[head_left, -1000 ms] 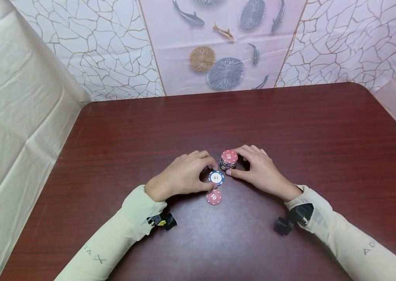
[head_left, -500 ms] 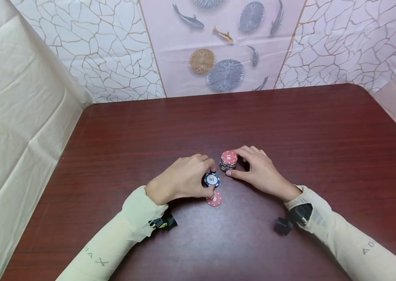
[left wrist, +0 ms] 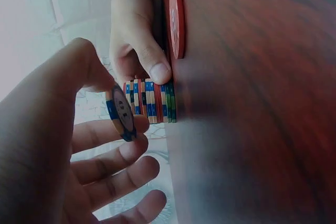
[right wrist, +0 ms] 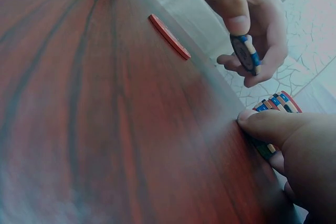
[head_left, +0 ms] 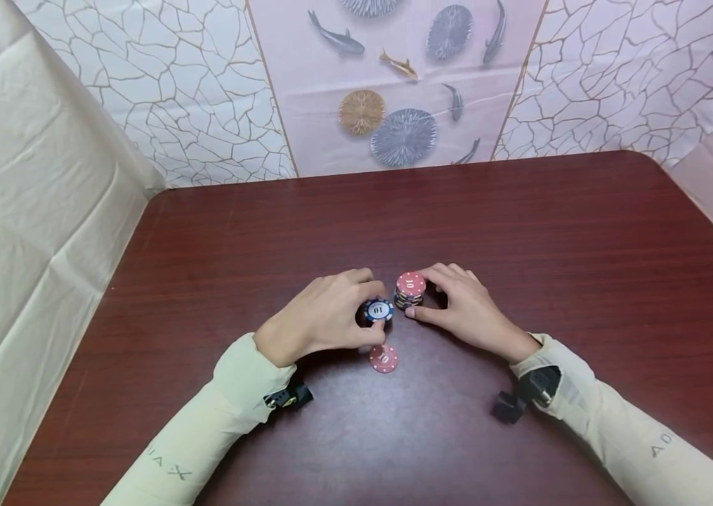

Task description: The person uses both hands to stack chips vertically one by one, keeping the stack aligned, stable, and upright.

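My left hand [head_left: 324, 313] pinches a blue-and-white poker chip [head_left: 378, 310], marked 10, between thumb and index finger. In the left wrist view this chip [left wrist: 121, 111] is tilted and lifted off the table, and the other fingers are spread loosely. Just to its right stands an upright stack of poker chips [head_left: 409, 294], topped by a red one. My right hand [head_left: 473, 309] holds that stack from the right side, thumb at the near edge and fingers behind. The stack's edges show blue, cream, red and green bands in the left wrist view. A single red chip [head_left: 384, 358] lies flat nearer me.
The brown wood-grain table [head_left: 255, 232] reaches back to a patterned cloth [head_left: 198, 84] hanging behind it. A pale cloth [head_left: 46, 225] hangs at the left. Each wrist carries a small black camera.
My left hand has picked up the blue chip, drawn it a little left, and raised it from the table. The right hand stays at the stack.
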`<state>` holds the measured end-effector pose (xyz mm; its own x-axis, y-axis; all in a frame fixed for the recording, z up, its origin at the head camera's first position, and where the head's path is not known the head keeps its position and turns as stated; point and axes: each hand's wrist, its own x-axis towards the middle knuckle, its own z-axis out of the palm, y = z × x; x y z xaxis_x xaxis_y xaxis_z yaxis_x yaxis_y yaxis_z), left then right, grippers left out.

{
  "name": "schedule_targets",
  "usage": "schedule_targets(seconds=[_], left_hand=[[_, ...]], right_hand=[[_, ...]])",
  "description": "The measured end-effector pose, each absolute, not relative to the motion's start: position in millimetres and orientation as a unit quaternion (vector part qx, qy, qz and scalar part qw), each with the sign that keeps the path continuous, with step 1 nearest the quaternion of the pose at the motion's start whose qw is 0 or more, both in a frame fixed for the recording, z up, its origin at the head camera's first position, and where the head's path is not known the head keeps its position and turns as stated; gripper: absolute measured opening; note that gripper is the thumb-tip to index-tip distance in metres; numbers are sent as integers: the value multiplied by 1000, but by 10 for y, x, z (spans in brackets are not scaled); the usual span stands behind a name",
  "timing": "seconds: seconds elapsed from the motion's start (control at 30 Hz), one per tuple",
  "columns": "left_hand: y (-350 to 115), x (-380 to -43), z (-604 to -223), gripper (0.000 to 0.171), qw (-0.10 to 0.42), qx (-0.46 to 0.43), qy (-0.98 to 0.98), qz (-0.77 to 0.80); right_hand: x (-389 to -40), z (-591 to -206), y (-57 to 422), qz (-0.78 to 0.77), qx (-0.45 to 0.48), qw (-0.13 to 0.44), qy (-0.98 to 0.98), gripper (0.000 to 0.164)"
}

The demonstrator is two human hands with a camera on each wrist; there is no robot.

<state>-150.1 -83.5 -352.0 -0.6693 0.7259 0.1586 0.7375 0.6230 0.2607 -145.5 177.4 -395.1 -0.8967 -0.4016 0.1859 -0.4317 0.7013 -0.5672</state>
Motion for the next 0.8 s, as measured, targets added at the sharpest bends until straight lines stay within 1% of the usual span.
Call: schedule_targets(seconds=[0.43, 0.53, 0.8], left_hand=[[-784, -1542, -3461, 33, 76, -407, -896, -159], [-741, -1595, -3457, 34, 72, -400, -896, -177], [-664, -1694, -3415, 40, 36, -373, -901, -217]], right_hand=[[-1449, -3955, 1773, 310, 229, 29, -923, 51], [-1451, -3947, 1779, 307, 229, 33, -923, 51], [-1444, -3945, 1780, 311, 230, 29, -922, 50]])
